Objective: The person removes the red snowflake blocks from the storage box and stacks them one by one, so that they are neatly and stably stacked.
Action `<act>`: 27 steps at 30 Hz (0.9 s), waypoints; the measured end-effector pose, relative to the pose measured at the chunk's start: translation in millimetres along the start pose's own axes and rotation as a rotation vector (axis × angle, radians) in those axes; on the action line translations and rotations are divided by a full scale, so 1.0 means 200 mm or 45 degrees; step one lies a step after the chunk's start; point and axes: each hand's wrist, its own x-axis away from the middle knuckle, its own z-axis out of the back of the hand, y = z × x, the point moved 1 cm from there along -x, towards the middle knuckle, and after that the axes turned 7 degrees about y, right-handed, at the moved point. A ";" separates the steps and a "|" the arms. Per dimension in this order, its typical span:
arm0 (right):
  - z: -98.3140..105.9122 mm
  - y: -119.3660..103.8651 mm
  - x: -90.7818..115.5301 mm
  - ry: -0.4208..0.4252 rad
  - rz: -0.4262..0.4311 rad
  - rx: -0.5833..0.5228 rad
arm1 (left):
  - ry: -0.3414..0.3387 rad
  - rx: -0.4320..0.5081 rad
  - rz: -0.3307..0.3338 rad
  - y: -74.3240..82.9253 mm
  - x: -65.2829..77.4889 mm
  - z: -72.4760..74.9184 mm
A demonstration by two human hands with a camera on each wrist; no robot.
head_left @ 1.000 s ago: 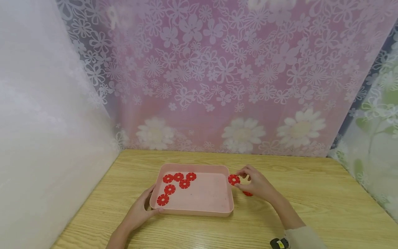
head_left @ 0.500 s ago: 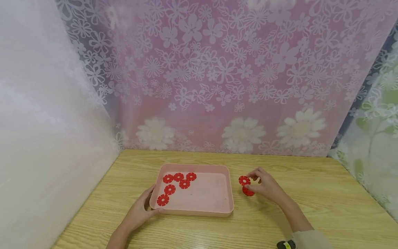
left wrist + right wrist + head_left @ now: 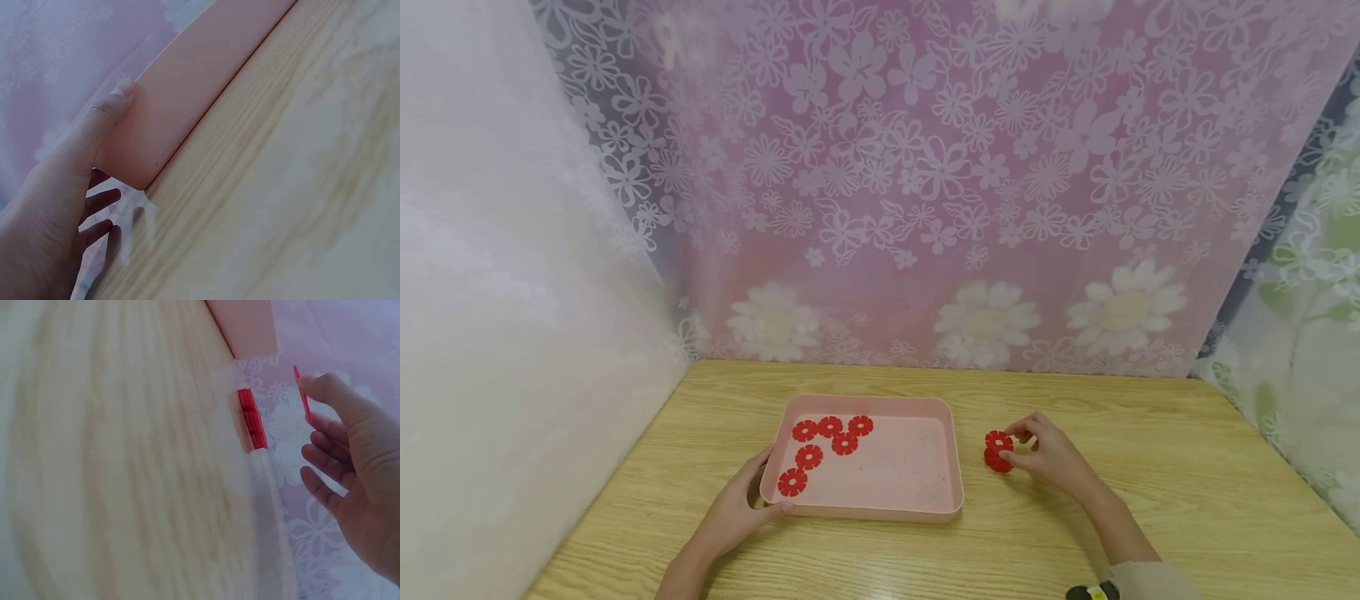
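A pink tray (image 3: 895,467) lies on the table, with several red notched plastic discs (image 3: 809,457) spread over its left half. My left hand (image 3: 737,508) holds the tray by its near left corner; in the left wrist view the thumb (image 3: 119,103) lies against the outer wall. Right of the tray, my right hand (image 3: 1052,454) pinches one red disc (image 3: 998,442) between thumb and fingers. Just beneath it sits a short stack of red discs (image 3: 997,462). From the right wrist view, the pinched disc (image 3: 302,394) is held apart from and above the stack (image 3: 252,419).
The wood-grain table (image 3: 1150,467) reaches back to a pink flowered curtain (image 3: 925,208). A pale sheet (image 3: 535,292) hangs along the left side, and a flowered sheet (image 3: 1315,333) along the right. A dark strap (image 3: 1093,592) shows at my right wrist.
My right hand has carried the disc from the tray's right edge rightward and down, to right over the stack. The left hand and the tray have stayed in place.
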 end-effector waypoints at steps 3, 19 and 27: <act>-0.01 0.03 0.02 0.009 -0.007 -0.028 | -0.006 0.019 0.006 0.01 0.00 0.00; -0.05 0.07 0.06 0.011 -0.077 -0.034 | -0.032 0.087 0.007 0.01 0.00 0.00; -0.06 0.07 0.05 -0.007 -0.088 0.034 | -0.034 0.095 -0.003 0.00 0.00 0.00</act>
